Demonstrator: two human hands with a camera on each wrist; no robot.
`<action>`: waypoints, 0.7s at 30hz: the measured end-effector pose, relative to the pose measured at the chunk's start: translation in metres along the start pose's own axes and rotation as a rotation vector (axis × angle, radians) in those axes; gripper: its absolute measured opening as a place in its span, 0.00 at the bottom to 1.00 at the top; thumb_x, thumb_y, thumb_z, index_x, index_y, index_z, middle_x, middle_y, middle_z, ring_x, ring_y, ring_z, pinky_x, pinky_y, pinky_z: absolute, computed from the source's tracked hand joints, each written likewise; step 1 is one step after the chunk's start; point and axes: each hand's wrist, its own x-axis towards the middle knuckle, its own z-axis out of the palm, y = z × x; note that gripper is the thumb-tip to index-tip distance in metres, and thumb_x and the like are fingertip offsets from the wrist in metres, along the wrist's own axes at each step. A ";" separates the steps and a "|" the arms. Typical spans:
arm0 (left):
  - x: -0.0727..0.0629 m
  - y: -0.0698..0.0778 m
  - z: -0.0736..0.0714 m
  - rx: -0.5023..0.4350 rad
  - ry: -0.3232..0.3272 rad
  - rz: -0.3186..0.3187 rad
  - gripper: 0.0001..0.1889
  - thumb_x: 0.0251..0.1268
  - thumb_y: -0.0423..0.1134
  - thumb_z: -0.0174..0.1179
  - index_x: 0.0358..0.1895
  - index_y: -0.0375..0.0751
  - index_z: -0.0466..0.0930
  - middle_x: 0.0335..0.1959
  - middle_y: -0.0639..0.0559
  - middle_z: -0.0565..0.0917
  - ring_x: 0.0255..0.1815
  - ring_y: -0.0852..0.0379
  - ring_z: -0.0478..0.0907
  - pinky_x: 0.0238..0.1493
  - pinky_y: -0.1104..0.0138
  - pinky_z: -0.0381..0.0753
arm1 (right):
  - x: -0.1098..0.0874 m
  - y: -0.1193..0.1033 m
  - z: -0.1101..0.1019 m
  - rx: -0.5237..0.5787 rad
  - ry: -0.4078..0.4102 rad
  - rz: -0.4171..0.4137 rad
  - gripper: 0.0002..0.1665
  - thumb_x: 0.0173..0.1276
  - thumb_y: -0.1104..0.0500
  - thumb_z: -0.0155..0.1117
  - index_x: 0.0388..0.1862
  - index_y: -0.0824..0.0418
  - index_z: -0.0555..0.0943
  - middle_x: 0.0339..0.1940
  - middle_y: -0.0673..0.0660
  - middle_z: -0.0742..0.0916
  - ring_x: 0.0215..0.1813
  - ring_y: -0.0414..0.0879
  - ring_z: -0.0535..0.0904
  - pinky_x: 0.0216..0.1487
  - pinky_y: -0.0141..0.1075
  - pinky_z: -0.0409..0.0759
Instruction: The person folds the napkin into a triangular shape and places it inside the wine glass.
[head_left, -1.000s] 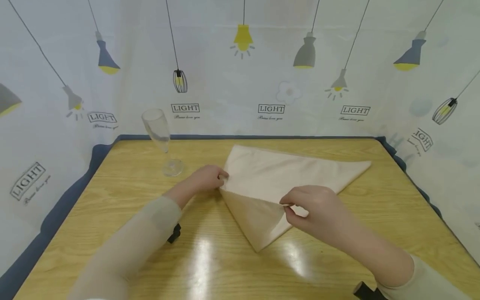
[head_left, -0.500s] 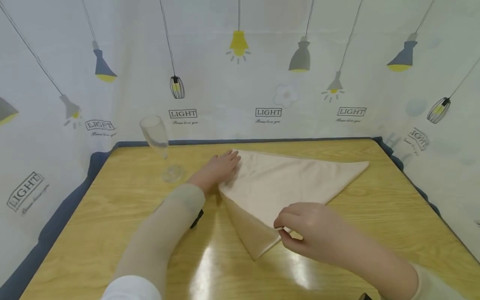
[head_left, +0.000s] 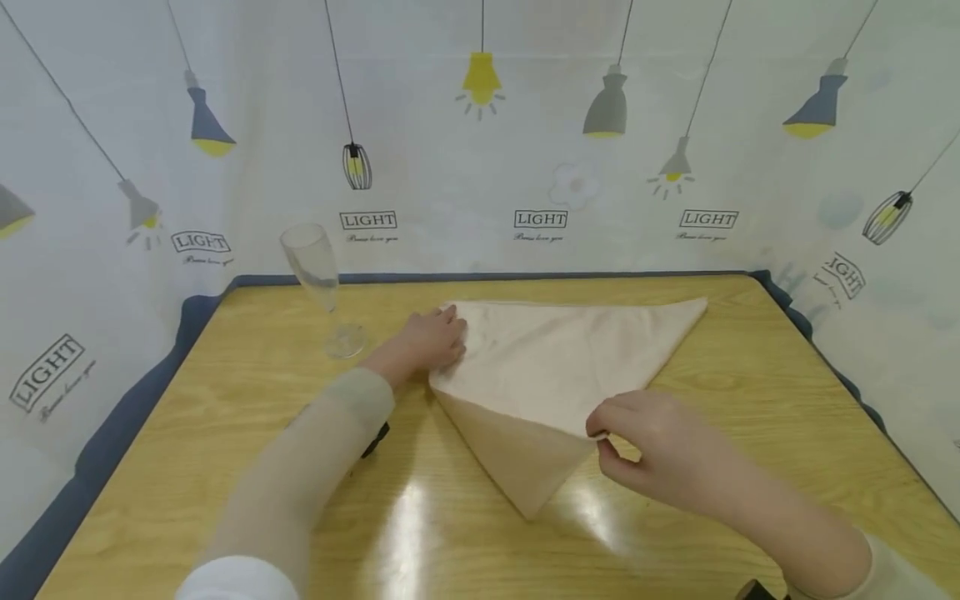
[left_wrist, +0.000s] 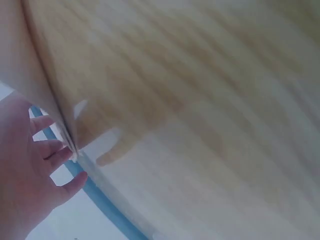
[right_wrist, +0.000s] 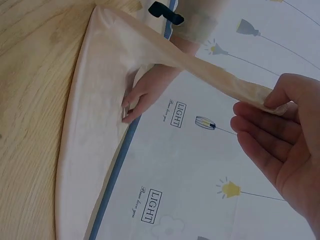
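A pale pink cloth napkin lies folded on the wooden table, with one point at the far right. My left hand rests on the napkin's left edge near its back corner. In the left wrist view the fingers of the left hand are spread loosely beside the cloth edge, thumb apart. My right hand pinches a front corner of the upper layer between thumb and index finger, lifting it off the layer below. The right wrist view has this raised edge stretched toward the right hand.
An upright clear champagne flute stands at the back left, close to my left forearm. The wood-grain table has a blue strip along its back edge. Behind it hangs a white curtain printed with lamps.
My left hand has released its hold at the left corner and moved back along that edge. The right hand lowered the pinched corner, then drew it slightly right; the napkin's far point shifted left.
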 end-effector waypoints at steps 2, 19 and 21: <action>-0.006 -0.002 -0.001 0.009 -0.002 -0.005 0.30 0.77 0.54 0.44 0.74 0.42 0.59 0.77 0.39 0.52 0.75 0.38 0.50 0.67 0.38 0.54 | -0.003 0.005 -0.003 -0.011 -0.005 0.015 0.17 0.43 0.72 0.65 0.32 0.56 0.80 0.28 0.46 0.84 0.28 0.39 0.79 0.29 0.30 0.78; -0.070 -0.008 0.015 0.104 0.013 0.067 0.25 0.75 0.56 0.48 0.67 0.47 0.69 0.65 0.42 0.72 0.67 0.41 0.66 0.62 0.38 0.63 | -0.046 0.058 -0.049 -0.161 -0.105 0.430 0.14 0.53 0.72 0.67 0.37 0.58 0.85 0.31 0.50 0.88 0.30 0.42 0.83 0.26 0.33 0.78; -0.079 -0.007 0.016 0.108 0.017 0.081 0.24 0.76 0.55 0.47 0.66 0.47 0.70 0.63 0.42 0.72 0.66 0.42 0.67 0.61 0.39 0.65 | -0.050 0.062 -0.055 -0.163 -0.129 0.475 0.13 0.56 0.71 0.67 0.39 0.58 0.85 0.31 0.50 0.87 0.31 0.41 0.82 0.24 0.32 0.75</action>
